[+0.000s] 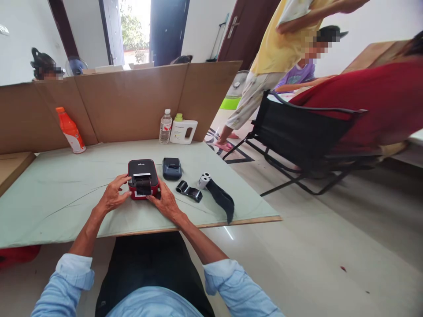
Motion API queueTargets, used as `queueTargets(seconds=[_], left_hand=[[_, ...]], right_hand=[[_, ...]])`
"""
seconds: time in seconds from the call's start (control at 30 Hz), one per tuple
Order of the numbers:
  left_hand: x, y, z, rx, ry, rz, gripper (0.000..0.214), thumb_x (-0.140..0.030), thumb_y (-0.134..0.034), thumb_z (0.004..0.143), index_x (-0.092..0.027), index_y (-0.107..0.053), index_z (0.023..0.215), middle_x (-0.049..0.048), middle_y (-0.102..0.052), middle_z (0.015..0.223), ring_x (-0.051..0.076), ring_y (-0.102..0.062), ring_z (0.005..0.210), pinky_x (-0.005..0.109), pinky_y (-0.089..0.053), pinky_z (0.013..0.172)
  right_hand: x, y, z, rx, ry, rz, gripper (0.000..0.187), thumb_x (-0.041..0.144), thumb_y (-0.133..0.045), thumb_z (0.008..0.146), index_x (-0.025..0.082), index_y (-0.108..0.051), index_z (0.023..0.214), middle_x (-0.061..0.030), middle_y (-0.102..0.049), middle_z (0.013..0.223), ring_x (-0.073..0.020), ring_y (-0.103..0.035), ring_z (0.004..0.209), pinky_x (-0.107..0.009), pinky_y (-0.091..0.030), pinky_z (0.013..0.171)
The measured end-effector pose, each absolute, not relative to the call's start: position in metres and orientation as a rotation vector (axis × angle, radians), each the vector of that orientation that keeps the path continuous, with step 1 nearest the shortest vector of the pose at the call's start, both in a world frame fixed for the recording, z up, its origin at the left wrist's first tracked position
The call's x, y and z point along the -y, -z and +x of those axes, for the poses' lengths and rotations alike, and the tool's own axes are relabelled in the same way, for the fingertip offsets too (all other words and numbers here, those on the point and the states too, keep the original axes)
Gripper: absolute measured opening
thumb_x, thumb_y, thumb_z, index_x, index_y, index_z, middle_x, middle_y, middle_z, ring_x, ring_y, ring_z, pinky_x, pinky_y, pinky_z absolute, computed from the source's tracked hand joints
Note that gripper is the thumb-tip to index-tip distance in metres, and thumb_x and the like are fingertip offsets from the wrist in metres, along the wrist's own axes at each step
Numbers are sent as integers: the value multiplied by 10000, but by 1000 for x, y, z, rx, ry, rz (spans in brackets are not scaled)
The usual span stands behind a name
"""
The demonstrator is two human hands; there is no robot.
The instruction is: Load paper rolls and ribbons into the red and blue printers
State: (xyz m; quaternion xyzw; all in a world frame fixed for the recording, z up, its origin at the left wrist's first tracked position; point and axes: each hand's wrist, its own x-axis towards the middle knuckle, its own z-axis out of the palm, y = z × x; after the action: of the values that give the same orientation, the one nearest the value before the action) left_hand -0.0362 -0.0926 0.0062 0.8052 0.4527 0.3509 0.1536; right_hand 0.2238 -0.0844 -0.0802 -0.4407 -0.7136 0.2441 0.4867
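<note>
A black and red label printer [142,169] rests on the table in front of me. A black strip [143,186] sticks out of its front slot, below a thin white edge. My left hand [115,193] grips the printer's left side with bent fingers. On the right side, my right hand [165,200] holds it, thumb at the lower front edge. Just right of the printer is a smaller dark blue portable printer [172,169]. Nearby lie a curled black ribbon [189,191], small white paper rolls [204,179] and a long black strip [222,199].
Along the cardboard partition [132,103] stand an orange bottle [70,131], a clear water bottle [165,127] and a white jug [183,131]. The pale green table [82,176] ends at a wooden front edge. People and a black folding chair [304,132] are at right.
</note>
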Motion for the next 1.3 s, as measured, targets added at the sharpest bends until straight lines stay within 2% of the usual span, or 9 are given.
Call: queueTargets(seconds=[0.1, 0.3, 0.53, 0.77, 0.93, 1.07, 1.2, 1.3], left_hand=[[97, -4, -30, -1369, -1031, 2383, 541, -219, -718, 842, -235, -670, 1380, 140, -644, 1486, 304, -669, 1307, 392, -681, 823], [100, 1, -21, -1433, -1139, 2466, 474, -245, -763, 857, -228, -675, 1323, 122, -707, 1396, 291, -706, 1254, 486, -631, 1039], [100, 2, -18, -1457, -1163, 2433, 453, -249, -774, 850, -251, -681, 1292, 115, -710, 1386, 312, -682, 1291, 530, -576, 1118], [101, 3, -16, -1500, -1086, 2364, 414, -281, -756, 864, -256, -669, 1268, 119, -648, 1426, 316, -643, 1313, 473, -621, 1013], [98, -6, -16, -1480, -1038, 2345, 381, -332, -779, 841, -232, -661, 1189, 137, -597, 1466, 312, -650, 1277, 437, -645, 895], [94, -14, -18, -1416, -1062, 2313, 359, -275, -758, 817, -225, -667, 1160, 121, -625, 1421, 280, -676, 1199, 369, -641, 785], [88, -22, -20, -1350, -1027, 2316, 450, -279, -777, 784, -233, -681, 1221, 125, -618, 1437, 292, -663, 1225, 384, -637, 810], [79, -31, -22, -1276, -960, 2314, 468, -337, -780, 809, -233, -695, 1257, 137, -620, 1453, 314, -637, 1283, 429, -630, 883]], right_hand=[[83, 81, 224, 1736, -570, -1053, 879, 407, -765, 897, 249, -341, 1651, -160, -571, 1547, -342, -564, 1422, -542, -481, 1188], [80, 86, 222, 1754, -540, -1040, 856, 415, -723, 937, 227, -312, 1664, -173, -539, 1578, -338, -529, 1461, -548, -452, 1213], [80, 86, 224, 1790, -538, -1043, 858, 405, -714, 950, 213, -291, 1671, -191, -556, 1550, -347, -540, 1443, -556, -452, 1211], [82, 88, 225, 1786, -535, -1073, 873, 411, -715, 952, 217, -270, 1678, -190, -536, 1572, -344, -515, 1467, -563, -435, 1228], [81, 87, 223, 1784, -535, -1071, 853, 396, -723, 942, 166, -317, 1656, -220, -546, 1548, -355, -528, 1456, -557, -443, 1221], [80, 87, 220, 1785, -520, -1064, 857, 378, -737, 927, 174, -325, 1649, -214, -569, 1524, -356, -557, 1427, -563, -469, 1194], [79, 88, 219, 1776, -491, -1059, 849, 382, -735, 928, 220, -323, 1652, -184, -575, 1525, -340, -557, 1428, -554, -472, 1196], [80, 88, 219, 1781, -486, -1057, 830, 403, -719, 941, 207, -332, 1648, -192, -584, 1506, -341, -574, 1406, -552, -492, 1176]])
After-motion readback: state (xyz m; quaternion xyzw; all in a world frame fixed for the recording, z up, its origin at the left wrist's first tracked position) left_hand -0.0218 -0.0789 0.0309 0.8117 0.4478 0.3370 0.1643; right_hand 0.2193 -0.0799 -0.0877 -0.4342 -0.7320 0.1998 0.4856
